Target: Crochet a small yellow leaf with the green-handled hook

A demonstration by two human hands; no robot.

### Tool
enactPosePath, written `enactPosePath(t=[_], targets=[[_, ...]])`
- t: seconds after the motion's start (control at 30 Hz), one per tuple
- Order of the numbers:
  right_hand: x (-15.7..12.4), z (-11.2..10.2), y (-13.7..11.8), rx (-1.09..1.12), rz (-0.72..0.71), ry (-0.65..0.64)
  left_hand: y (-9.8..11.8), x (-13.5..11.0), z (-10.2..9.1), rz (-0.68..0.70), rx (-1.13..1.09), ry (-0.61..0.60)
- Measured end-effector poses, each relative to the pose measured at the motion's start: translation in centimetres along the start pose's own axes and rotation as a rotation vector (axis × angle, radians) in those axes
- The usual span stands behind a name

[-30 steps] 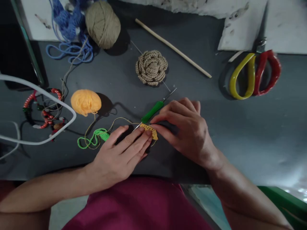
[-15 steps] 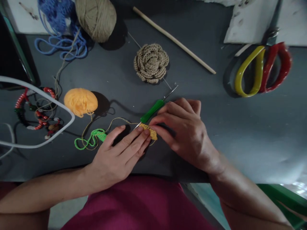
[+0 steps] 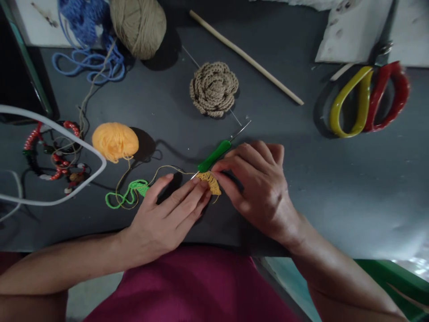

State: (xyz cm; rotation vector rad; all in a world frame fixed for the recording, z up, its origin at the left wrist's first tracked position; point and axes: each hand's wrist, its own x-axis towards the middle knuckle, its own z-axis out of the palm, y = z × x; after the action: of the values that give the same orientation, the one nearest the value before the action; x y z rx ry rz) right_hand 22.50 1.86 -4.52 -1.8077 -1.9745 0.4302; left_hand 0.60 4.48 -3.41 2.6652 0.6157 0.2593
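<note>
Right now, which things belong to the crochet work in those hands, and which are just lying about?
In use: left hand, right hand, green-handled crochet hook, yellow crochet piece, yellow yarn ball.

Lying about: tan crochet flower, tan yarn ball, wooden stick, blue yarn, scissors.

"What sort of place is this?"

"A small handicraft spot, more like a home corner than a factory. I can't tell which room."

"What shows that?"

"The dark table (image 3: pixel 351 188) holds craft supplies: a tan yarn ball (image 3: pixel 138 27), an orange yarn ball (image 3: pixel 115 142), blue cord (image 3: pixel 87 60) and a tan crochet flower (image 3: pixel 213 88)."

"Any tools?"

"A green crochet hook (image 3: pixel 214 156), a pair of scissors with yellow and red handles (image 3: pixel 368 100), and a wooden stick (image 3: pixel 246 57)."

"Anything else?"

"A red beaded ring (image 3: pixel 33 138) and a white cable (image 3: pixel 50 123) at one side, plus white sheets (image 3: pixel 351 31) along the far edge."
</note>
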Motion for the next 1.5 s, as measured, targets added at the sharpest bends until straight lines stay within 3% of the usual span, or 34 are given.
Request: enactPosePath(t=[0.13,0.23,0.4,0.47,0.63,0.77,0.83,0.93,1.1,1.33,1.5], targets=[[-0.2,-0.8,0.3,0.064,-0.022,0.042,-0.1,-0.1,-0.1,0.014,0.041,-0.027],[-0.9,-1.8,0.5,0.058,-0.052,0.118,-0.2,0.1,-0.3,0.023,0.060,0.050],[-2.6,-1.6,0.8,-0.037,-0.368,0.059,-0.3,0.6,-0.6,0.035,0.116,0.086],[-3.0,-1.1,1.1,-0.094,-0.422,0.020,-0.3,0.5,-0.6,0.030,0.122,0.057],[-3.4,-0.6,2.3,-0.102,-0.380,-0.012,-0.4,0.4,-0.8,0.012,0.084,-0.027],[-3.5,-1.3,2.6,0.009,-0.319,0.014,-1.1,0.7,-1.1,0.031,0.096,0.096],[-3.7,-1.4,2.3,0.005,-0.372,0.053,-1.4,0.9,-1.3,0.051,0.130,0.128],[-4.3,-1.2,1.6,-0.045,-0.461,0.021,-1.5,1.2,-1.3,0.076,0.160,0.058],[-5.4,-0.8,1.0,-0.132,-0.385,-0.094,-1.5,1.2,-0.7,0.050,0.171,-0.042],[-5.9,-0.8,0.2,-0.217,-0.388,0.008,-2.0,0.8,-0.9,0.044,0.134,0.082],[-6.1,-0.5,0.0,-0.229,-0.393,0.001,-2.0,0.6,-0.4,0.154,0.125,-0.007]])
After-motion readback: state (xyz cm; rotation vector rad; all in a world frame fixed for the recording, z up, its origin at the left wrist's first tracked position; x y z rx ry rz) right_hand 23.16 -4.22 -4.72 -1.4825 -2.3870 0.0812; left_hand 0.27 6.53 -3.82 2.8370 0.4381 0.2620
